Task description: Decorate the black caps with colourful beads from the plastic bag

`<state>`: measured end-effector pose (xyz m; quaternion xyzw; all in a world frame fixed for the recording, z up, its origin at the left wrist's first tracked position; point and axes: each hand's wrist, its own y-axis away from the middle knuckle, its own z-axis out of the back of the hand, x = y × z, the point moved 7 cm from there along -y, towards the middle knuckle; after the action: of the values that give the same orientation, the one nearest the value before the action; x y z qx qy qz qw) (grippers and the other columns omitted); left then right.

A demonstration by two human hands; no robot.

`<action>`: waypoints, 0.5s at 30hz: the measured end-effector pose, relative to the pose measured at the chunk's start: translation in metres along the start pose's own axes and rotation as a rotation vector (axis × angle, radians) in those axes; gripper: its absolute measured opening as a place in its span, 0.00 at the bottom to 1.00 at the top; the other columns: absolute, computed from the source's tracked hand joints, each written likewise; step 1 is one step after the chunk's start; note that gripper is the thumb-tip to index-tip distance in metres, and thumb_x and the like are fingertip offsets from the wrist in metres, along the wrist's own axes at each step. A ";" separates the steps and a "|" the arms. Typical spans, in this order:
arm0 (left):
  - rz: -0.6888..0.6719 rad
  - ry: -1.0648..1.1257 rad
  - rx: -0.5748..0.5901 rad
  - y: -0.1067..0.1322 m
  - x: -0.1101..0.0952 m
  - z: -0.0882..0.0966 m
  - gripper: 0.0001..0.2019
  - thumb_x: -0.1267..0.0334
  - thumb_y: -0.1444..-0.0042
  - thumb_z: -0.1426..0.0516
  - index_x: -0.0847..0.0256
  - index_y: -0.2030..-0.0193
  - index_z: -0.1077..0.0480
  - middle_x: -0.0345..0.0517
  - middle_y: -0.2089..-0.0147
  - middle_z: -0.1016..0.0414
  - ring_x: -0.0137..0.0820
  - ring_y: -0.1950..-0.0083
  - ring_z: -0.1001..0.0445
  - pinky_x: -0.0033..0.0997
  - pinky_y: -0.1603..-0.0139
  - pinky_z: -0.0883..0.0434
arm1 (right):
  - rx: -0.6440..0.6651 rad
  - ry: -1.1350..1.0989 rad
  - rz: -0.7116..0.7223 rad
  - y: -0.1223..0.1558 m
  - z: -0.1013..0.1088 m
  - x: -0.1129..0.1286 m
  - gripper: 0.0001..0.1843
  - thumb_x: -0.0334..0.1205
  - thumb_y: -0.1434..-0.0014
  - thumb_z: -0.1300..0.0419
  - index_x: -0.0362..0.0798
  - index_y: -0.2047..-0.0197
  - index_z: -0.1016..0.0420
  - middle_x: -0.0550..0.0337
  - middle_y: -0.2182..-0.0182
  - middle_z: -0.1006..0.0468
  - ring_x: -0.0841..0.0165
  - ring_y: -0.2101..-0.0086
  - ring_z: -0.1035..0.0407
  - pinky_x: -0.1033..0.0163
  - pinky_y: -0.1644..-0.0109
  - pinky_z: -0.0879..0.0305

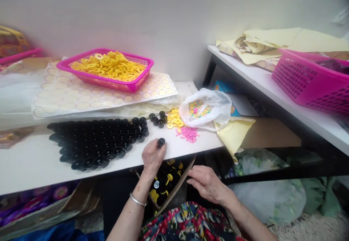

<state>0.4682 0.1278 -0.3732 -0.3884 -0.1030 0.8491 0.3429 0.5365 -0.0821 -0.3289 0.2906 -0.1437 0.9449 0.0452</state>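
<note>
My left hand (153,158) is at the table's front edge, its fingers closed on a small black round cap (161,142). My right hand (205,183) is lower and to the right, near the rim of an open box (174,198); its fingers are curled together, and whatever they may hold is hidden. Black and yellow pieces (169,177) lie in that box below the table edge. Many similar black caps (98,141) stand in rows left of my left hand. Beyond it are a few loose black caps (160,123), yellow rings (173,118) and small pink beads (188,134).
A white plastic bag (222,104) of multicoloured beads lies open behind the pink beads. A pink basket (133,85) of yellow rings rests on printed sheets (109,102). Another pink basket (308,82) stands on the right-hand shelf (253,79). Yellow paper (237,135) hangs over the table edge.
</note>
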 end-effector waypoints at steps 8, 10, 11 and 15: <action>0.149 0.292 0.272 -0.026 -0.003 -0.056 0.15 0.56 0.56 0.40 0.56 0.60 0.26 0.37 0.69 0.27 0.28 0.69 0.31 0.27 0.67 0.35 | -0.276 0.300 -0.465 -0.132 0.088 -0.139 0.11 0.35 0.39 0.49 0.44 0.65 0.25 0.53 0.65 0.24 0.65 0.61 0.31 0.64 0.56 0.39; 0.122 0.342 0.288 -0.026 -0.003 -0.056 0.15 0.57 0.55 0.40 0.57 0.59 0.27 0.38 0.67 0.27 0.28 0.68 0.31 0.27 0.65 0.34 | -0.205 0.399 -0.672 -0.162 0.094 -0.182 0.15 0.37 0.38 0.51 0.42 0.61 0.24 0.48 0.62 0.23 0.63 0.59 0.31 0.63 0.55 0.39; 0.105 0.358 0.301 -0.025 -0.004 -0.056 0.14 0.59 0.55 0.40 0.57 0.60 0.27 0.38 0.66 0.27 0.28 0.67 0.31 0.27 0.64 0.34 | -0.176 0.417 -0.729 -0.173 0.094 -0.197 0.15 0.37 0.39 0.50 0.40 0.59 0.24 0.45 0.62 0.23 0.62 0.59 0.30 0.63 0.56 0.38; 0.101 0.341 0.313 -0.026 -0.004 -0.055 0.12 0.60 0.54 0.40 0.57 0.61 0.27 0.37 0.66 0.27 0.27 0.67 0.31 0.26 0.64 0.34 | -0.066 0.400 -0.733 -0.199 0.083 -0.232 0.13 0.31 0.49 0.43 0.36 0.60 0.23 0.41 0.63 0.23 0.59 0.61 0.29 0.63 0.60 0.38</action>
<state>0.5232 0.1398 -0.3970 -0.4728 0.1089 0.7930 0.3684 0.8062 0.0830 -0.3446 0.1314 -0.0494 0.8990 0.4148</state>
